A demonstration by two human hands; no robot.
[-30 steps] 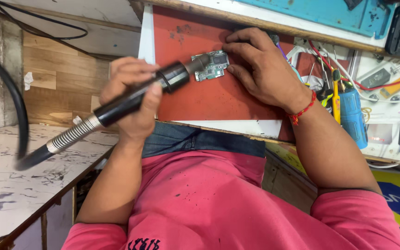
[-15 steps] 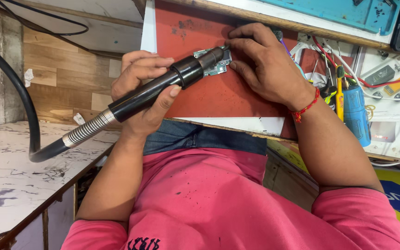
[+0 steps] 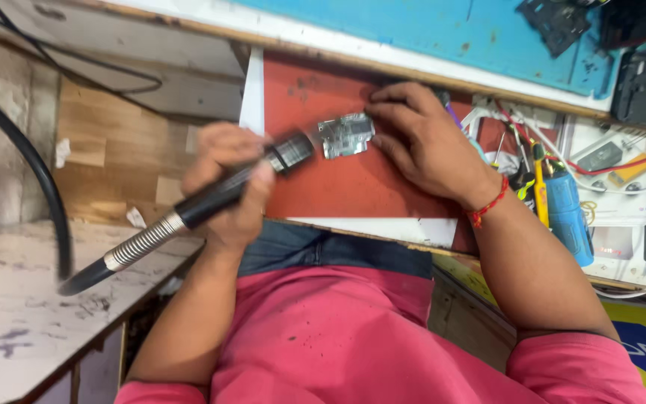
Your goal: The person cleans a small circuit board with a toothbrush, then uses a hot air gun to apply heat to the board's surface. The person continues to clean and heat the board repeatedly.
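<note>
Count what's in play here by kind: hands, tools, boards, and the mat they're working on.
Hands: 2, the left hand gripping the tool and the right hand on the board
Rotary handpiece: 1
Small circuit board: 1
Red mat: 1
Total: 5

Rotary handpiece [image 3: 233, 187] on (probably) circuit board [image 3: 345, 135]

Blue bottle [image 3: 568, 217] beside yellow-handled tool [image 3: 540, 187] — wires [image 3: 614, 168] behind.
</note>
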